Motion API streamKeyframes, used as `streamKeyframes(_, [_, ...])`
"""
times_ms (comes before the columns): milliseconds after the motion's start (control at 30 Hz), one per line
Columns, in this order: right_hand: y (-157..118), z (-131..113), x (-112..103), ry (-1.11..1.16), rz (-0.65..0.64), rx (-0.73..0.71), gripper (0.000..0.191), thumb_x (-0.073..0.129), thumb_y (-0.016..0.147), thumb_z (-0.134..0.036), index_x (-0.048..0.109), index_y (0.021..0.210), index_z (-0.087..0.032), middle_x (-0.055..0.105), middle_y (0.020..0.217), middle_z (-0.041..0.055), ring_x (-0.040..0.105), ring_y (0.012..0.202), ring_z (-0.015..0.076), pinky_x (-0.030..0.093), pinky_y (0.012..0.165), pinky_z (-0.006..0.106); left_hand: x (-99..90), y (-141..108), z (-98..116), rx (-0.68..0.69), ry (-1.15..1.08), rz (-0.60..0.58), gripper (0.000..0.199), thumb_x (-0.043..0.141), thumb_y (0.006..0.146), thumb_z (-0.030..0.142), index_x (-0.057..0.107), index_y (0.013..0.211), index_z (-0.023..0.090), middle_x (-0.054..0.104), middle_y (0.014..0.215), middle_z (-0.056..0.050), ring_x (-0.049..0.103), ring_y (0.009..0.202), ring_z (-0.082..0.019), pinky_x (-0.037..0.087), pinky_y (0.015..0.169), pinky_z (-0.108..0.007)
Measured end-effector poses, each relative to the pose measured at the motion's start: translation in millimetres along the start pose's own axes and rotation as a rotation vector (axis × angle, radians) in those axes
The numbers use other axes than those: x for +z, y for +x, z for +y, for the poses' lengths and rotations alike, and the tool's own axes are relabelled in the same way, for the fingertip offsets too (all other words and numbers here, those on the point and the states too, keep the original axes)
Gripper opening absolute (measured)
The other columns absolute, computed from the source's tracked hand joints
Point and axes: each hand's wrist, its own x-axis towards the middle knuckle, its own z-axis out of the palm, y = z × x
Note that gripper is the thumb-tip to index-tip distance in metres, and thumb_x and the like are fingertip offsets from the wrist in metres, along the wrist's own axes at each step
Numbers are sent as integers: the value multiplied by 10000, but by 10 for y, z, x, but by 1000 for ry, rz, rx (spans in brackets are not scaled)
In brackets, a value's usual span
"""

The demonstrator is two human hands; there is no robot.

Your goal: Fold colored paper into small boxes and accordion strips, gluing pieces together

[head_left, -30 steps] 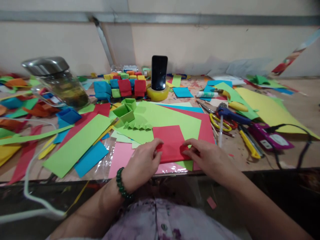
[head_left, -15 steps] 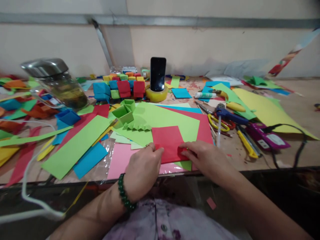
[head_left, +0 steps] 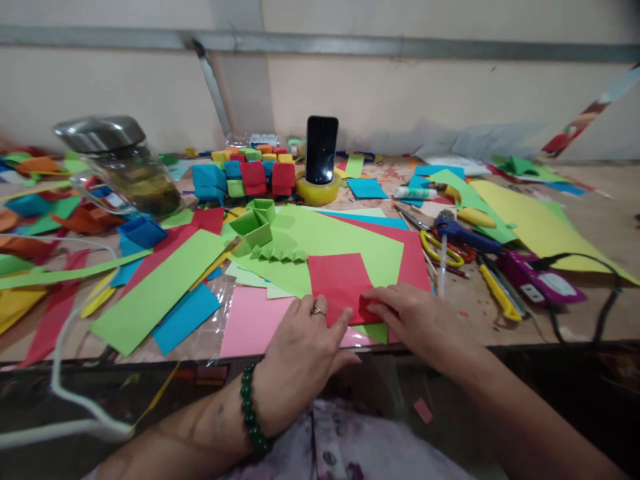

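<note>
A red sheet of paper [head_left: 340,277] lies in front of me, its near edge folded or doubled. My left hand [head_left: 307,343], with a ring and a green bead bracelet, rests on the near left part of it, fingers laid flat and thumb held apart. At the right edge, my right hand [head_left: 410,313] pinches the paper between thumb and fingers. Beneath are a large light green sheet [head_left: 345,230], a bigger red sheet [head_left: 415,260] and a pink sheet [head_left: 250,323]. A pleated green strip [head_left: 279,255] and a small green paper box [head_left: 253,230] sit just beyond.
A phone [head_left: 321,150] stands in a yellow tape roll [head_left: 317,191], beside folded paper blocks [head_left: 254,178]. To the left is a lidded glass jug [head_left: 140,177]. Scissors [head_left: 443,250], a glue gun [head_left: 465,233], a yellow cutter [head_left: 500,291] and a purple power strip [head_left: 540,277] lie right.
My left hand has loosened its pinch on the red paper's left edge and spread flat over its near side. My right hand keeps its place. The view has shifted slightly.
</note>
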Motion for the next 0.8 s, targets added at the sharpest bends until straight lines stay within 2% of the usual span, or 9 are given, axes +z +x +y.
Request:
streamKeyframes(100, [-7,8,10,-13,16,-1,236,492,901,-306,706,997,-278,712,875,44,652,808,188,482,701,274,43,-18,44,-8,16,7,736,539,759,641,479,1348,205,581,1174,-208,541,1009,-314,442,828,-443])
streamKeyframes(233, [-25,-2,14,-45,-8,-12,244,479,910,-292,694,1023,-280,703,862,43,644,787,177,470,681,261,93,-38,51,2,17,29,785,593,701,656,481,1351,229,561,1216,-215,542,1014,-308,433,839,-449])
streamKeyframes(400, [-28,-22,25,-128,-1,-17,242,465,919,-286,683,1025,-279,703,885,50,645,811,188,458,657,259,120,-41,46,15,7,39,782,568,715,660,477,1355,219,562,1197,-219,521,1059,-334,424,857,-463])
streamKeyframes(533, [-1,-11,17,-52,-18,-6,265,452,926,-285,640,1110,-251,711,920,52,656,845,202,483,685,286,108,-17,-35,-21,-176,61,769,467,791,664,462,1361,147,584,1122,-207,518,1047,-328,434,876,-476])
streamKeyframes(633, [-30,2,-38,28,147,-22,298,467,921,-305,606,1175,-236,713,959,57,663,848,201,503,727,309,57,-1,-177,-152,-442,200,727,450,852,608,356,1422,167,540,1220,-177,484,1138,-291,422,951,-462])
streamKeyframes(733, [-123,3,-110,32,394,-86,301,506,906,-328,609,1175,-241,714,904,58,664,865,215,507,798,337,-13,13,-313,-281,-678,402,922,639,751,582,211,1477,210,441,1380,-161,391,1282,-293,366,1039,-469])
streamKeyframes(800, [-195,-10,-131,55,474,-95,320,534,891,-327,597,1192,-241,711,839,55,669,847,219,513,814,345,-42,28,-343,-319,-870,418,934,728,696,511,271,1453,210,507,1329,-137,477,1212,-276,416,998,-425])
